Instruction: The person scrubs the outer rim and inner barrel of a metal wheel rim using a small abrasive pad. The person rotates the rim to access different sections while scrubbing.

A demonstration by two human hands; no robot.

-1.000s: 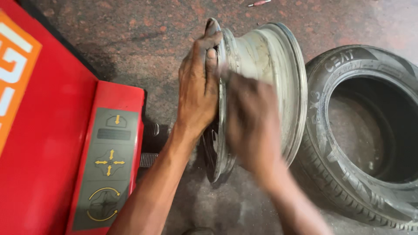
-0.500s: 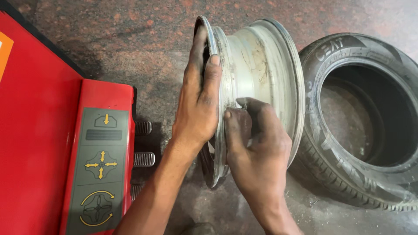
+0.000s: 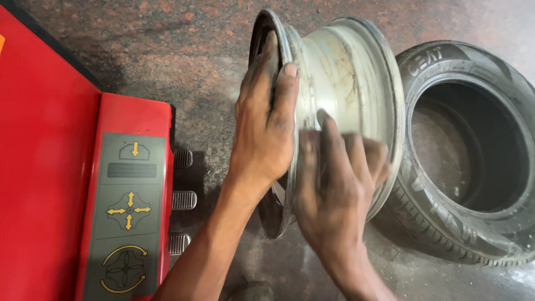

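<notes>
The wheel rim point(image 3: 345, 89) is bare metal, dull grey, scuffed and streaked with grime. The tyre point(image 3: 473, 234) beside it is matt black rubber with ribbed tread. The machine point(image 3: 50, 184) has glossy red paint; the floor point(image 3: 167, 50) is rough speckled stone.

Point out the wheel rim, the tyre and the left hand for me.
wheel rim point(image 3: 345, 72): head view, on its bare metal barrel.
tyre point(image 3: 440, 217): head view, on the near sidewall.
left hand point(image 3: 264, 134): head view, back of the hand.
</notes>
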